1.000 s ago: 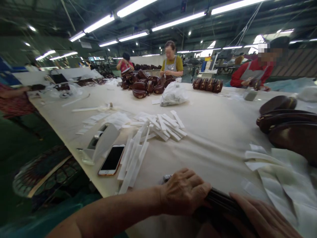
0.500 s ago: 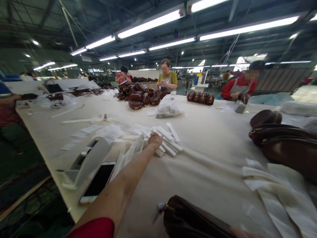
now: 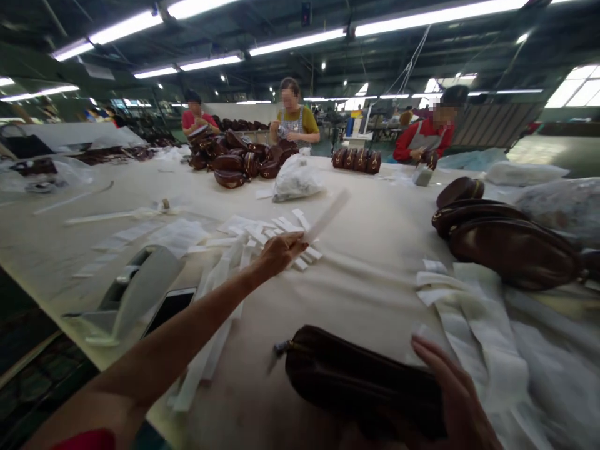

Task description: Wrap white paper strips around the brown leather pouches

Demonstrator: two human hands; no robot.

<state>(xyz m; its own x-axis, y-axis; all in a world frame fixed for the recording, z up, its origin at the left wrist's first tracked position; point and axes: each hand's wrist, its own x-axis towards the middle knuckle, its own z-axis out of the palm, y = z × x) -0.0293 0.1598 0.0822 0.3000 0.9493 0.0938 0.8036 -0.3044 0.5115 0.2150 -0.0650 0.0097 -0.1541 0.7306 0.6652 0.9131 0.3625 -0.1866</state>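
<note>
My left hand [image 3: 282, 250] reaches over the middle of the table, its fingers pinched on one end of a white strip [image 3: 330, 212]. The strip is blurred and points up and away to the right. Under and around that hand lies a loose pile of similar white strips [image 3: 255, 234]. Close to me is a dark brown leather pouch [image 3: 360, 375], with a zip and a metal puller at its left end. My right hand [image 3: 452, 387] is around the pouch's right end, fingers stretched along the far side; its thumb is hidden.
Left of my forearm are a tape dispenser [image 3: 134, 287] and a phone [image 3: 171, 306]. Brown bags [image 3: 510, 244] and white sheets [image 3: 478, 319] lie at right. Beyond stand a plastic bag [image 3: 297, 178] and a heap of brown pouches [image 3: 239, 156]. Several co-workers [image 3: 295, 119] work across the table.
My left hand has lifted from the pile with a white strip. My right hand has come further into view at the pouch. The whole view has shifted to the right and downward.
</note>
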